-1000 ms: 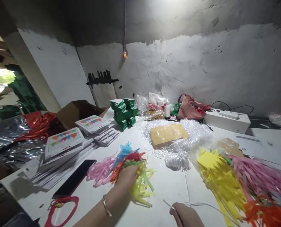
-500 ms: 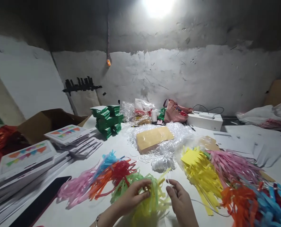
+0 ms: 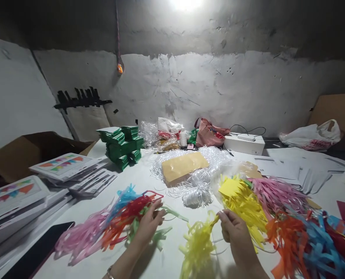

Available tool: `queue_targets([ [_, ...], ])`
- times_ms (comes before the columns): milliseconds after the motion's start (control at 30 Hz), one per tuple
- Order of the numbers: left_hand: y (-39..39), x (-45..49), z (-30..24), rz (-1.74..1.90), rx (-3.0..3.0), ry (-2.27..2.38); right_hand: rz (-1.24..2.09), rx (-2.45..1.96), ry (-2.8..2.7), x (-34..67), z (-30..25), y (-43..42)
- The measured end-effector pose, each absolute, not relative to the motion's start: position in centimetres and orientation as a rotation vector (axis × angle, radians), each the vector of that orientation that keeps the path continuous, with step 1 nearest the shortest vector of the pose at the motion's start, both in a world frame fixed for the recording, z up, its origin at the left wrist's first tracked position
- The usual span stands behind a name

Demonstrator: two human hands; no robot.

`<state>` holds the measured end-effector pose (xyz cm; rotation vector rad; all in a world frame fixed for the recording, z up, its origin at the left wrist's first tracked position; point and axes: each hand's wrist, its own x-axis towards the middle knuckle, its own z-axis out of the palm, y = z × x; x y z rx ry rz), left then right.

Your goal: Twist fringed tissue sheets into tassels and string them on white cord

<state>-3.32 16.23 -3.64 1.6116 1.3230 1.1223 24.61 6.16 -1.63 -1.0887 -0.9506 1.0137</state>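
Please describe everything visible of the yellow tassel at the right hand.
The yellow tassel is a bunch of thin, lime-yellow paper strips, joined at a narrow top and spreading loosely downward. Its strips fan out over the white table, a little blurred. The right hand pinches its top end between the fingertips. It lies apart from the green tassel by the left hand.

hands 2 | phone 1 | white box 1 | cardboard box 1 | bottle 1
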Motion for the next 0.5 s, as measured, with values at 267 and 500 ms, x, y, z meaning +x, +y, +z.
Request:
queue_targets([
  [267,12.2,-1.4,-1.1,1.248,1.83,1.135,1.07,-1.059,-1.015,23.9,-0.4,5.1],
  [500,6.9,2.9,-0.4,0.747,1.824,0.735,1.052,-0.916,-1.393,22.1,0.7,3.6],
])
